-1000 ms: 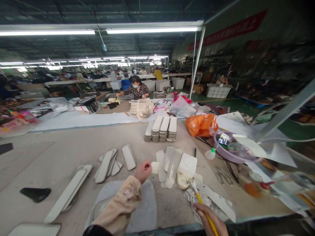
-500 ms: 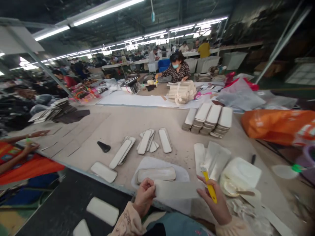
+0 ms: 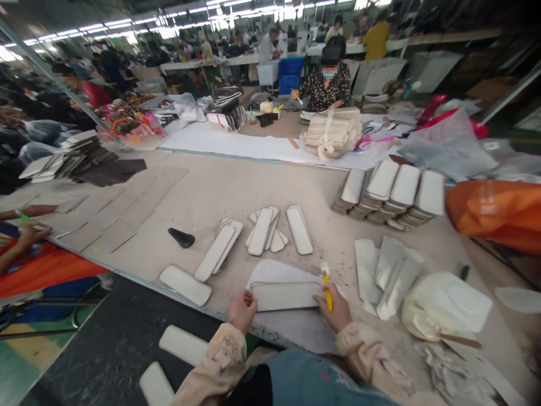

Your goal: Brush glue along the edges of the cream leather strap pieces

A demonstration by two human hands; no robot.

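Note:
A long white oblong piece [image 3: 287, 295] lies flat on a pale mat [image 3: 274, 274] at the near edge of the workbench [image 3: 236, 189]. My left hand [image 3: 242, 310] is closed on its left end. My right hand [image 3: 336, 307] presses on its right end while gripping a yellow-handled brush [image 3: 326, 285], bristles pointing away from me. Several similar white pieces [image 3: 262, 230] lie just beyond the mat.
Stacks of white pieces [image 3: 393, 194] stand at the right, with an orange bag [image 3: 494, 211] behind. A white glue container [image 3: 443, 307] and loose pale sheets [image 3: 386, 270] lie right of my hands. A black scrap [image 3: 181, 237] lies left. A person [image 3: 328, 82] works opposite; another person's hands [image 3: 25, 228] at far left.
My view swung left and down. Both hands brought a white piece from near my body down onto the mat; the right hand still carries the brush.

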